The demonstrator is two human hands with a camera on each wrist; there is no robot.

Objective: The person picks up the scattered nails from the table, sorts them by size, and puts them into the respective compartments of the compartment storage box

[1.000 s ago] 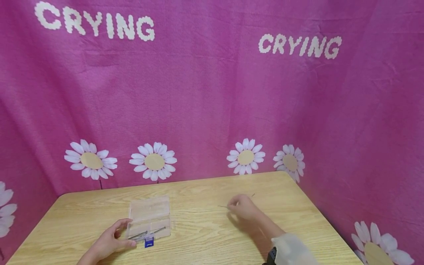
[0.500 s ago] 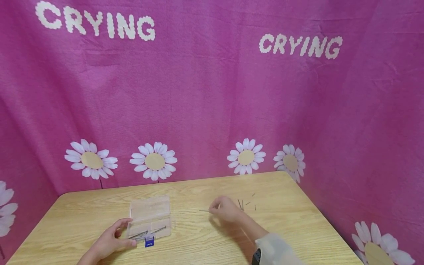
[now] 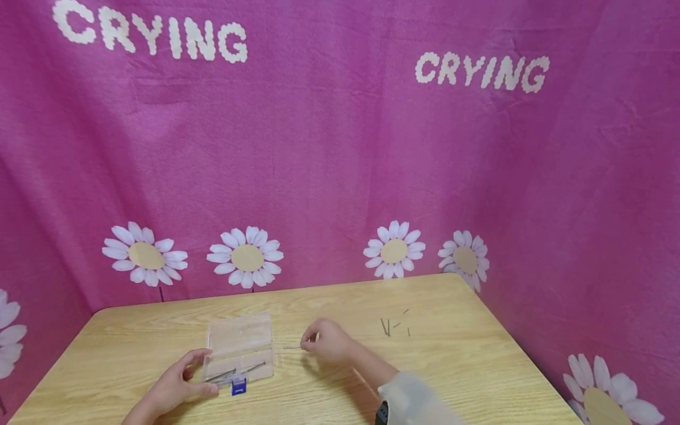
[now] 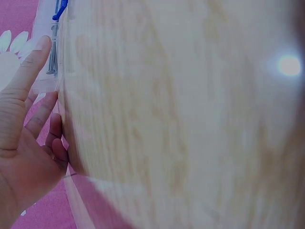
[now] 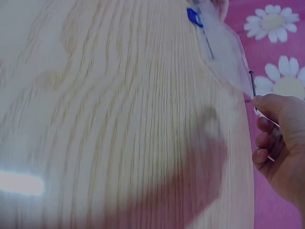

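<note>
A clear plastic box (image 3: 240,333) with a blue latch (image 3: 239,386) lies on the table, its lid laid back. Several nails (image 3: 222,376) are inside its front compartments. My left hand (image 3: 172,386) holds the box at its left end, thumb along the front and fingers at the back; the fingertips are partly hidden in the head view. Just right of the box, my right hand (image 3: 329,342) pinches a single nail (image 3: 292,347) between thumb and forefinger. That nail's flat head (image 5: 251,72) points toward the box, and the nail is apart from it.
Several loose nails (image 3: 388,327) lie on the wooden table (image 3: 329,401) beyond my right forearm. A pink curtain (image 3: 329,147) with daisies hangs behind the table and along both sides.
My right hand has carried the nail leftward, from beside the loose nails toward the box. The loose nails have come into view behind it. My left hand and the box stay put.
</note>
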